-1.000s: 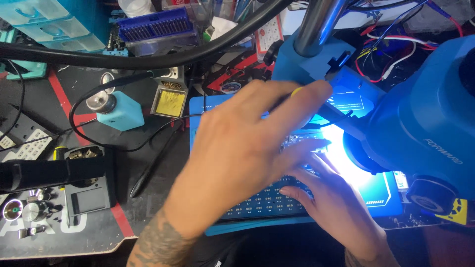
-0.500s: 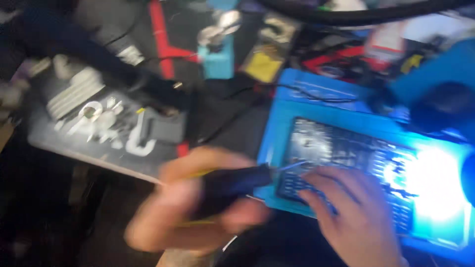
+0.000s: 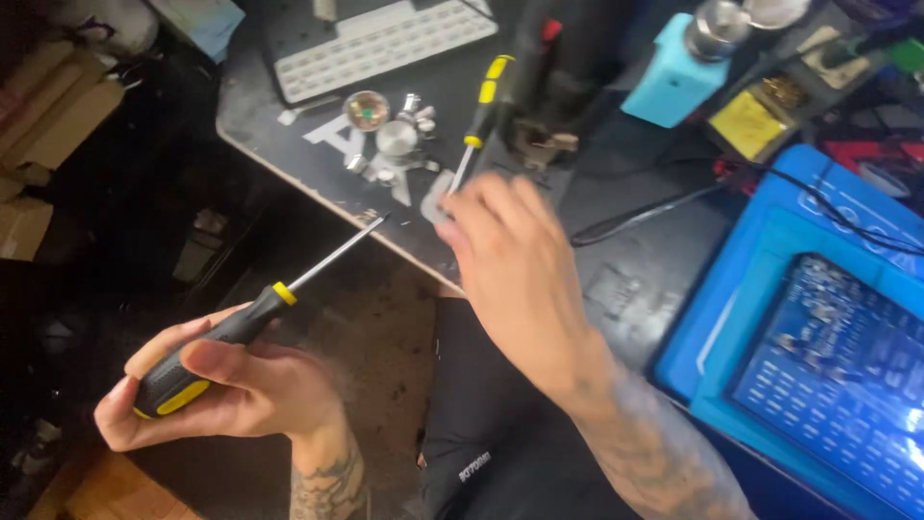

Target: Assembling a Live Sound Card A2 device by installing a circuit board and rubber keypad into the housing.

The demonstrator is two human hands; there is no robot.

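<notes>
A black-and-yellow screwdriver [image 3: 245, 342] is gripped off the worktop [image 3: 616, 260] edge by the clenched left hand [image 3: 217, 385], while a second screwdriver [image 3: 478, 114] lying there is approached by the right hand [image 3: 520, 274], fingers loosely spread.

Brown cardboard boxes [image 3: 43, 106] stack at the far left edge, beside the dark bench; one more box [image 3: 21, 226] sits a little nearer, also at the left. A pale blue box [image 3: 207, 21] lies at the far edge, just left of a white tray. On the near middle, a small white label [image 3: 474, 466] shows on black cloth between the two arms. White printed marks [image 3: 332, 135] lie on the dark mat at the far side. No screen is in view.
</notes>
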